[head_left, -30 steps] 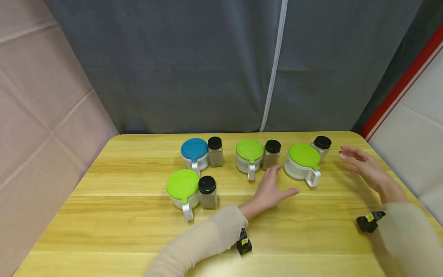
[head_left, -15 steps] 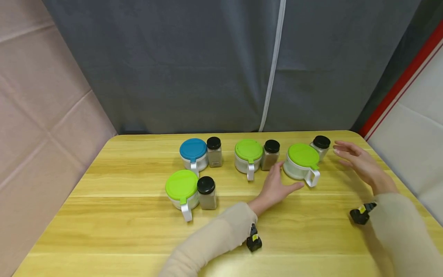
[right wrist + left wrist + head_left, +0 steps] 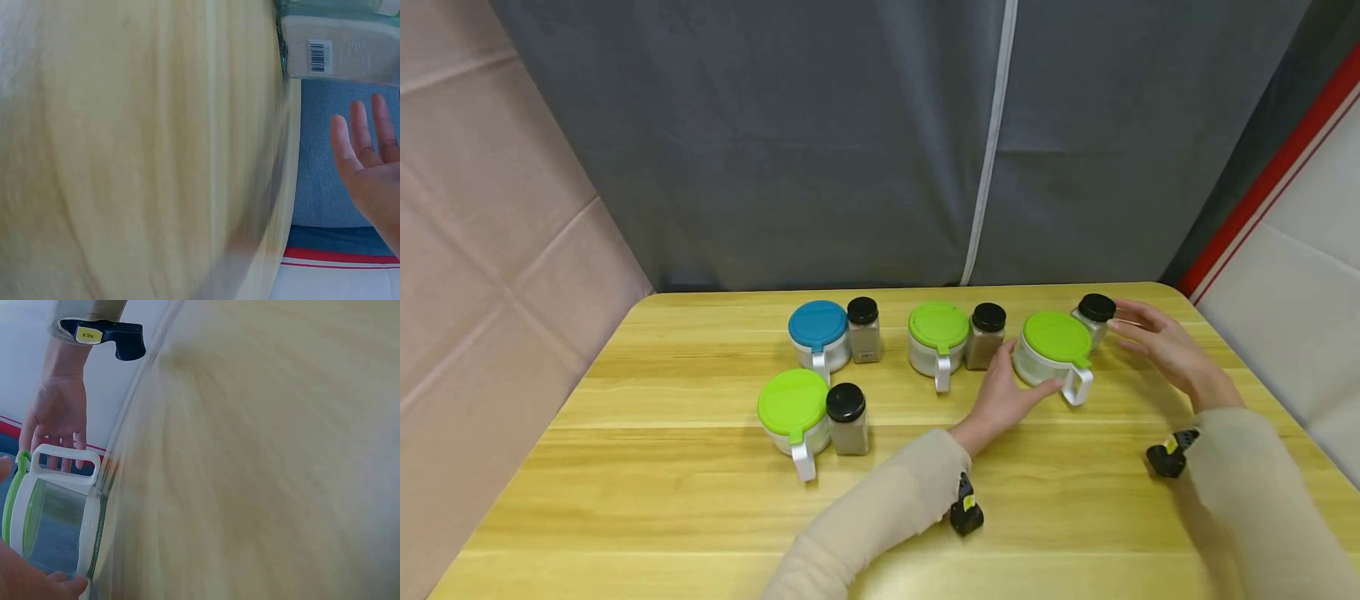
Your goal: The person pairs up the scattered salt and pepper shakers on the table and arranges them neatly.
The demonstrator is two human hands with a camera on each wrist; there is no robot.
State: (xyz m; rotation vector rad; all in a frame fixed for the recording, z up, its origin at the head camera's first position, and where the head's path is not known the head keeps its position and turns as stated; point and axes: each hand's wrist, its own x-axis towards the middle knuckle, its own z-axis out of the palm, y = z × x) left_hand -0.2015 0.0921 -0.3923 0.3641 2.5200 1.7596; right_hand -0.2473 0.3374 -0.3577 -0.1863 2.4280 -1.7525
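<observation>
At the right of the table stands a seasoning pot (image 3: 1057, 340) with a green lid, clear body and white handle. My left hand (image 3: 1002, 398) is spread around its near left side, thumb toward the handle; the left wrist view shows fingertips right at the pot's wall. Behind the pot is a square glass jar (image 3: 1096, 315) with a black cap, pale contents and, in the right wrist view, a barcode label (image 3: 319, 57). My right hand (image 3: 1165, 346) is beside this jar, fingers extended toward it, with a gap showing in the right wrist view.
To the left stand another green-lidded pot (image 3: 938, 337) with a black-capped jar (image 3: 987, 337), a blue-lidded pot (image 3: 818, 331) with a jar (image 3: 864, 329), and a nearer green-lidded pot (image 3: 793, 410) with a jar (image 3: 847, 421). A grey curtain (image 3: 820, 150) hangs behind the table (image 3: 647, 500).
My left hand has moved right, up to the green-lidded pot. My right hand has moved left toward the black-capped jar behind it. The pots and jars stay in place.
</observation>
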